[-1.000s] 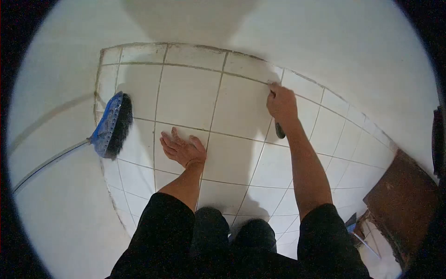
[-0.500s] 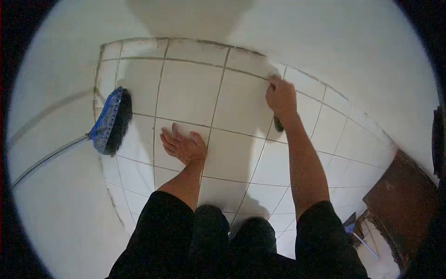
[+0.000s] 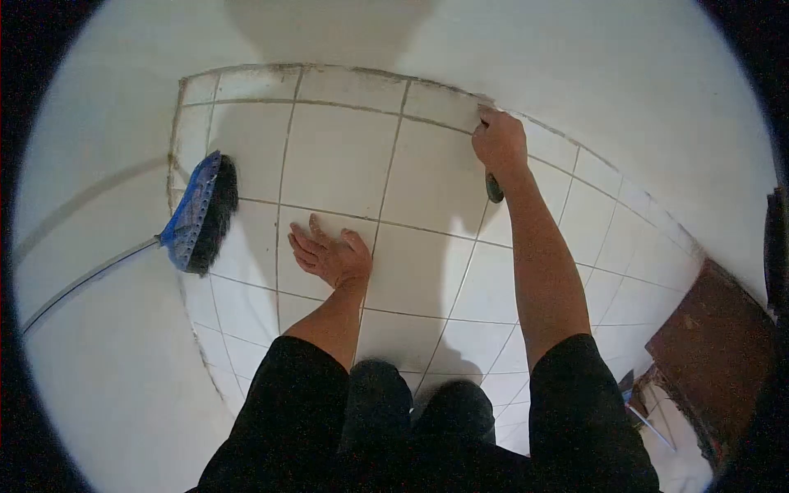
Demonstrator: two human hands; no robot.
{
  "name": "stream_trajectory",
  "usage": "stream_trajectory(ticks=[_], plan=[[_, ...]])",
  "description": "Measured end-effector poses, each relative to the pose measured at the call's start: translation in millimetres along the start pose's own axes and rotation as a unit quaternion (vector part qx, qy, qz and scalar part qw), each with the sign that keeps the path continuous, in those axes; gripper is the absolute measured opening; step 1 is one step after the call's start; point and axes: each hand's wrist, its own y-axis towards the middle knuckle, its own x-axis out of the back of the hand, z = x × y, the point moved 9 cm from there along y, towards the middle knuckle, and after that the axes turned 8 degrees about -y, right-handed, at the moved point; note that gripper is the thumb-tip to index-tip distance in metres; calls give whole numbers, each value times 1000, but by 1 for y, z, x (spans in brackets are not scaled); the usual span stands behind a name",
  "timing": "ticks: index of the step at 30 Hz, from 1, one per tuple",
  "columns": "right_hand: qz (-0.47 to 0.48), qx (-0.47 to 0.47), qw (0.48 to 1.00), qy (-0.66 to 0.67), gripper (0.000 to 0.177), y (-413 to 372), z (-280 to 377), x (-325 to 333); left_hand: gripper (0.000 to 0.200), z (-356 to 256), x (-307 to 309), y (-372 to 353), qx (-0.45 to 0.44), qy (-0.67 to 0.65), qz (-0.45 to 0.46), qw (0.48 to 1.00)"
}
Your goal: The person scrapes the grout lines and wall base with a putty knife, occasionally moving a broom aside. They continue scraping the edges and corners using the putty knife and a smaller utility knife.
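Note:
My right hand [image 3: 501, 144] is closed round a scraper [image 3: 494, 189], with its dark rounded handle end sticking out below the fist. The tool's front end is mostly hidden by the fingers and sits at the joint where the tiles meet the pale wall. My left hand [image 3: 329, 253] rests with spread fingers on a white floor tile [image 3: 337, 156], and nothing is in it. Grey-brown dirt runs along the grout lines and the wall joint in front of me.
To the left, a broom [image 3: 197, 215] with a blue head and dark bristles leans on its long metal handle. A brown panel [image 3: 713, 345] stands at the right. Beyond it, a second blue-and-dark tool [image 3: 629, 394] with a thin handle is partly visible.
My right hand has moved forward with the scraper, from the tile grout up to the wall joint. My left hand stays on the same tile area; the view has shifted slightly.

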Motion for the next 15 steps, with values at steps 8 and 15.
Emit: stream_trajectory(ticks=[8,15], plan=[[-26,24,999,-2,33,-10,10,0,74,0,-5,1,-22,-3,-12,1000],[-5,9,1000,-17,34,-26,17,-10,72,0,-2,1,-13,-10,-4,1000]])
